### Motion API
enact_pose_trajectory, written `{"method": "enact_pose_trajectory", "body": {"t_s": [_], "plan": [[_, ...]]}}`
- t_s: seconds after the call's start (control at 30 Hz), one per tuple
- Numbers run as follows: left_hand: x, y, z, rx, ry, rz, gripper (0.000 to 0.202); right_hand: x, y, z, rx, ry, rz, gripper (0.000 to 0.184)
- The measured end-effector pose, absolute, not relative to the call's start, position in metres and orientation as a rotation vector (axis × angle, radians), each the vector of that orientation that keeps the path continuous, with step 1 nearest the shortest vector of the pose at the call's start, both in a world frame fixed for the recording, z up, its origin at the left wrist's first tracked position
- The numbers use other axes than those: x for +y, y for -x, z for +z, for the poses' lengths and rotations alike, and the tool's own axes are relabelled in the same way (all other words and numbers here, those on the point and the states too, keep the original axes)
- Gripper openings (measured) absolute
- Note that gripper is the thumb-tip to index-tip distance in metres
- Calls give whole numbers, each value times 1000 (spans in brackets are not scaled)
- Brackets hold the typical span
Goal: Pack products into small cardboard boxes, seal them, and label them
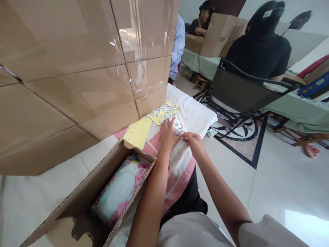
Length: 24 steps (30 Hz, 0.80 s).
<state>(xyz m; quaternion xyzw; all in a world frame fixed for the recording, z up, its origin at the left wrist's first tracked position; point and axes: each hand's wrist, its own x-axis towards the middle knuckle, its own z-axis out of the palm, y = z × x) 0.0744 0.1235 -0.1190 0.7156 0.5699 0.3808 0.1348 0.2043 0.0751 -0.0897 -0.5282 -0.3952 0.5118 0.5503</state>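
My left hand point(168, 132) is closed around a small white object with a printed face point(177, 124), near the table's corner. Against its near end, my right hand point(192, 140) pinches with thumb and fingertips; what lies between them is too small to make out. Just beyond my left hand lies a yellow sheet point(163, 113) with several small pale blue-white pieces on it. A second yellow sheet point(137, 132) with a wavy edge lies to its left.
An open cardboard box point(74, 199) holding a colourful wipes pack point(120, 188) stands at my left. Taped cartons point(102, 85) form a wall behind it. People sit beyond, one in a dark folding chair point(239, 89). A small card point(211, 132) lies on the floor.
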Motion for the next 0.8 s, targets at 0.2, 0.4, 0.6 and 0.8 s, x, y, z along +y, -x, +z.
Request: {"method": "enact_pose_trajectory", "body": {"t_s": [0.2,0.4,0.6,0.8], "plan": [[125,-74,-121,1652,-2073,1149,94,64,-211,-92,-917,1309,1204,36],[125,-73,-123,1644,-2113,1179,92,40,-209,-83,-939,1342,1209,32],[127,-73,-125,1650,-2130,1201,88,3,-212,-72,-980,1346,1250,31],[126,-74,-126,1654,-2144,1202,88,-2,-225,-77,-1037,1377,1192,43]]}}
